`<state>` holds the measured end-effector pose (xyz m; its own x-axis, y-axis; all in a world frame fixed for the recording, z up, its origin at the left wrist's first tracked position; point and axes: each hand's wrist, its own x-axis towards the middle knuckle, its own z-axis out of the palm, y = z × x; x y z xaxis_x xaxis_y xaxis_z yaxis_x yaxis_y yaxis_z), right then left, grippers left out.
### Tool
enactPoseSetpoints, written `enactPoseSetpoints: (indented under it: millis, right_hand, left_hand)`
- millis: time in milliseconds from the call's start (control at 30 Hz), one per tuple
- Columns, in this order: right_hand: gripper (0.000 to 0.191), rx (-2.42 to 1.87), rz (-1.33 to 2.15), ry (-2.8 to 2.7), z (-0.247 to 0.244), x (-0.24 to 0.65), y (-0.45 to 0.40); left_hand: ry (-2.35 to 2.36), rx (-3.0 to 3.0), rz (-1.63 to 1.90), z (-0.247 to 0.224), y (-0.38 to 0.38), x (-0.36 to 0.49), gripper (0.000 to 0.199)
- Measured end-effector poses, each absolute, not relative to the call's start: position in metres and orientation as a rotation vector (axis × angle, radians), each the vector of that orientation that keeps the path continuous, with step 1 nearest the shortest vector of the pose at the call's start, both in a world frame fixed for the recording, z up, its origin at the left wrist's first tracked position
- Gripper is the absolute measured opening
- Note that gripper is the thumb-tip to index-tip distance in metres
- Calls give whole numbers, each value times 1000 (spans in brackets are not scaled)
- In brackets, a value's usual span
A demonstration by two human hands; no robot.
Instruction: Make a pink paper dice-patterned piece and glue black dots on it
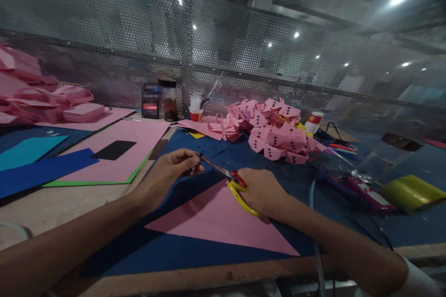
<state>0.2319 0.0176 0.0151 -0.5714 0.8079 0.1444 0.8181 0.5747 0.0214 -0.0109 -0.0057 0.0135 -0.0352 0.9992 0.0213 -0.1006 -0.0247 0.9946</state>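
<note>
My right hand (262, 191) is wrapped round the red and yellow handles of a pair of scissors (240, 197), whose blades point left and up. My left hand (184, 162) is pinched at the blade tips around a tiny dark piece; its shape is too small to make out. Below both hands a pink paper sheet (223, 222) with a pointed left corner lies on the blue mat (139, 257). The right hand and scissors cover part of its upper edge.
Folded pink paper pieces (278, 132) are heaped behind the hands. More pink paper (42, 93), blue strips (45, 171) and a black piece (115, 150) lie left. A glue gun (365, 192), yellow roll (413, 192) and cable (315, 232) are right.
</note>
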Motion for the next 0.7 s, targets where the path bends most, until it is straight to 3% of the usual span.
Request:
enactPoseSetpoints:
  millis: [700]
  right_hand:
    - [34,-1434,-154,-2683,19,232,19]
  left_hand:
    - [1163,1116,1298,13,-7,-13,18]
